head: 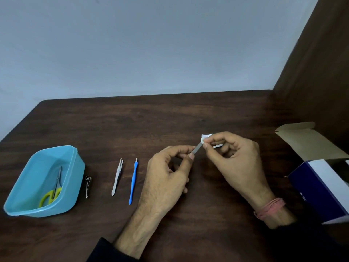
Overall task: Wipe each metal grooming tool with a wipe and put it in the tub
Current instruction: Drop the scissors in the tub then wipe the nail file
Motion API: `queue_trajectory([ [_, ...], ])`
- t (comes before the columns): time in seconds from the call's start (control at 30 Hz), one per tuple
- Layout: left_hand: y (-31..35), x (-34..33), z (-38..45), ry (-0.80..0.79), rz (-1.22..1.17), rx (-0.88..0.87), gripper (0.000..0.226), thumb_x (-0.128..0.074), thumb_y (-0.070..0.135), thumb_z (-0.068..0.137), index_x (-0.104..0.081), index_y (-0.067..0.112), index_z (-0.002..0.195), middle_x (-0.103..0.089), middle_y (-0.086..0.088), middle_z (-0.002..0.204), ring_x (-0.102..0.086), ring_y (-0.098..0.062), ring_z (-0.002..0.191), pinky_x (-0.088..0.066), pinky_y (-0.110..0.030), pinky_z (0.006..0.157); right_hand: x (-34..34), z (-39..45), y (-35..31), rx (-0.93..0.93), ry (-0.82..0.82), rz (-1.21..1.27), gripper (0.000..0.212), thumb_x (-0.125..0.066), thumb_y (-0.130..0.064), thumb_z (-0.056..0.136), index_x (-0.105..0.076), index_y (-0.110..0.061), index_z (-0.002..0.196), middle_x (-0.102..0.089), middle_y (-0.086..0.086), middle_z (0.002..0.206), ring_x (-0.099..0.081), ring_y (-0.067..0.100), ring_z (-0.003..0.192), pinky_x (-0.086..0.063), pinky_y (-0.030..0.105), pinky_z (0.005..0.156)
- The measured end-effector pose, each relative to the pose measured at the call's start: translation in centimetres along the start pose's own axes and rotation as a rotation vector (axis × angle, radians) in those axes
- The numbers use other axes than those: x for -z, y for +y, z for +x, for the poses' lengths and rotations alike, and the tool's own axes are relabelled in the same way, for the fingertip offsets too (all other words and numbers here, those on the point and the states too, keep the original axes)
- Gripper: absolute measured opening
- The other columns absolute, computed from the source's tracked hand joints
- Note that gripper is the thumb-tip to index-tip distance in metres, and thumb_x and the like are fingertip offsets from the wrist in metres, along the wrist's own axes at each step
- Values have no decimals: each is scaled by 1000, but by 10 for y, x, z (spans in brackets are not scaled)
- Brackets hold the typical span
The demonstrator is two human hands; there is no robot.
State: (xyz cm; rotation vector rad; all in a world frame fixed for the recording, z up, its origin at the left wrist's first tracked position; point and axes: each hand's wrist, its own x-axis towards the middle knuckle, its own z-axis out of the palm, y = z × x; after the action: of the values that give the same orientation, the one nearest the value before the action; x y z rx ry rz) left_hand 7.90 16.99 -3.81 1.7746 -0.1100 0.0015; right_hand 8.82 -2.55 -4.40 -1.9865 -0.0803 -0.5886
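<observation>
My left hand (168, 171) pinches the lower end of a thin metal file (196, 149) above the middle of the table. My right hand (236, 157) pinches a small white wipe (204, 138) around the file's upper end. On the table to the left lie a blue-handled cuticle pusher (133, 181), metal tweezers (117, 176) and a nail clipper (88, 186). A light blue tub (74, 167) stands at the far left and holds small scissors with yellow-green handles (53, 191).
An open blue and white cardboard box (321, 188) sits at the table's right edge, its brown flap (306, 142) raised behind it. A dark wooden panel rises on the right. The pale wall runs along the table's far edge.
</observation>
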Motion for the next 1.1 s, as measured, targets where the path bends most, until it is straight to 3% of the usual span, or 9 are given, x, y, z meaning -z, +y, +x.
queue_trajectory([
  [0.27,0,-1,1,5,-5,-3,17,-76,24,106,-85,38,111,-74,10,102,-67,-11,59,-57,-31,49,0,-1,0,-7,-28,0,11,-89,-19,93,-85,-29,95,-73,-13,67,-55,9,43,-40,18,49],
  [0.4,0,-1,1,-5,7,-10,18,-75,23,107,-86,37,109,-73,10,103,-67,-11,59,-57,-30,49,0,0,0,-18,-11,4,12,-88,-18,93,-83,-28,94,-77,-15,76,-61,10,47,-45,20,50],
  [0.5,0,0,1,0,0,-9,19,-75,23,107,-86,38,109,-72,10,103,-67,-12,59,-57,-30,48,1,-1,-2,-4,-78,14,13,-88,-14,93,-83,-26,96,-75,-18,75,-63,9,49,-45,15,52],
  [0.63,0,-1,1,-6,4,-3,17,-76,25,106,-85,38,111,-73,9,103,-67,-11,59,-59,-32,49,2,0,0,-14,-31,29,11,-88,-18,94,-83,-28,96,-78,-12,77,-67,14,51,-51,26,51],
  [0.77,1,-1,0,6,-15,-8,17,-76,26,106,-86,40,107,-73,8,104,-66,-13,58,-57,-32,48,-1,-3,-3,34,-84,2,10,-89,-18,93,-85,-27,96,-74,-14,73,-61,10,49,-44,18,50],
  [0.87,0,-1,1,-1,-2,9,17,-76,25,106,-86,39,108,-73,9,104,-67,-13,58,-58,-32,49,2,1,0,-2,-9,13,8,-87,-20,95,-86,-27,99,-78,-16,82,-65,12,51,-50,25,50],
  [1.0,-1,-1,1,6,-12,0,17,-76,25,106,-86,38,110,-73,8,105,-67,-13,58,-58,-32,49,-1,-3,-2,44,-79,15,9,-86,-22,95,-86,-31,98,-80,-2,82,-60,17,47,-49,32,46],
  [1.1,-1,-1,1,1,-8,4,17,-76,26,106,-86,38,111,-73,9,105,-67,-12,59,-58,-32,49,0,0,2,7,-43,28,10,-87,-20,94,-86,-30,98,-81,-11,89,-64,14,52,-53,34,50],
])
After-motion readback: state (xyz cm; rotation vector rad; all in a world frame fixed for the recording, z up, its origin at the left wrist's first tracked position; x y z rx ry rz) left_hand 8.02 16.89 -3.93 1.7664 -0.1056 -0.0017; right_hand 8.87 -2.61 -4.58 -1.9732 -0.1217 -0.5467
